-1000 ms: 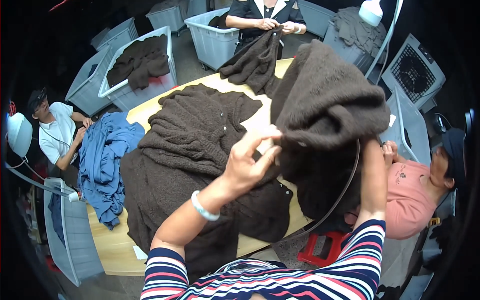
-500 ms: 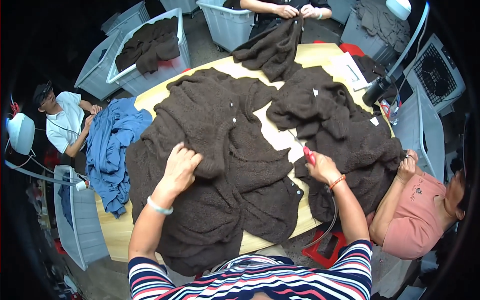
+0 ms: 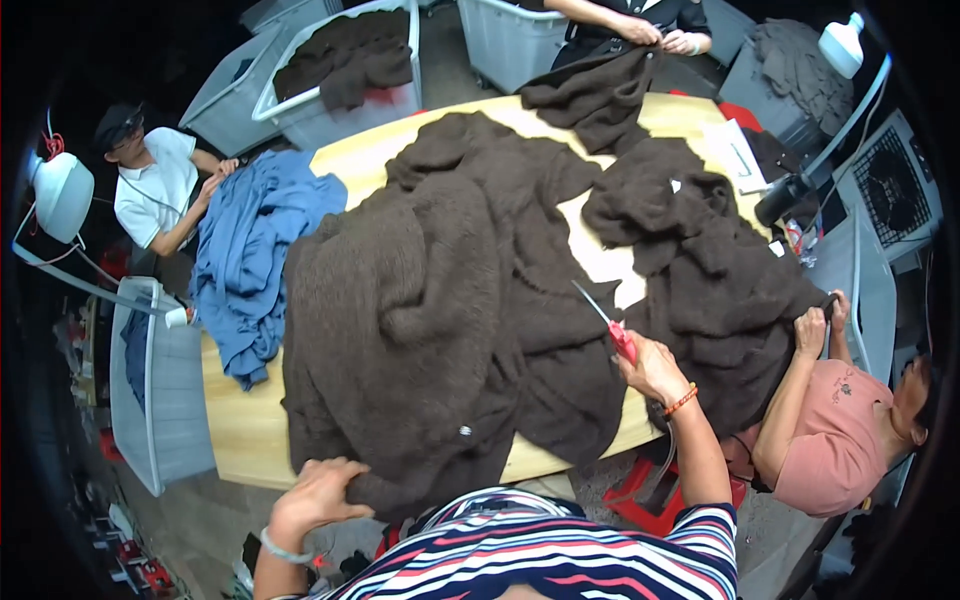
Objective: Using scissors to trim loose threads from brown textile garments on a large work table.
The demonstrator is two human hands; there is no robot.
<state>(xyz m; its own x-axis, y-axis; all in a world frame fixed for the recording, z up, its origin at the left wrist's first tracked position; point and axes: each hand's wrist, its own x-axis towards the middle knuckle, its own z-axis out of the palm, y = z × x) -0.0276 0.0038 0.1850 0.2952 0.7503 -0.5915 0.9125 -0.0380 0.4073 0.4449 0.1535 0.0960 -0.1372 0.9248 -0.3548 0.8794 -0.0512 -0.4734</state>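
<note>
A dark brown fuzzy garment (image 3: 400, 290) lies spread over the left and near part of the table, with a small pale spot near its lower edge. At its near left corner is my left hand (image 3: 318, 494), thumb and fingers apart beside the hem. My right hand (image 3: 655, 368) is closed around a red-handled air gun (image 3: 622, 341) whose thin metal nozzle points up and left over the cloth. A hose runs down from below that hand. More brown garments (image 3: 700, 270) lie in a heap to the right, with small white tags.
Bare wood shows on the table (image 3: 240, 430). Blue cloth (image 3: 260, 250) is piled at the left, by a seated person. A person at the right (image 3: 830, 430) and one at the far side (image 3: 640, 30) handle brown cloth. Bins (image 3: 160, 400), lamps (image 3: 63, 197) and a red stool (image 3: 640, 500) surround the table.
My left hand has come off the middle of the garment down to its near left corner. The garment now lies smoother and spread wider. The whole view has shifted slightly.
</note>
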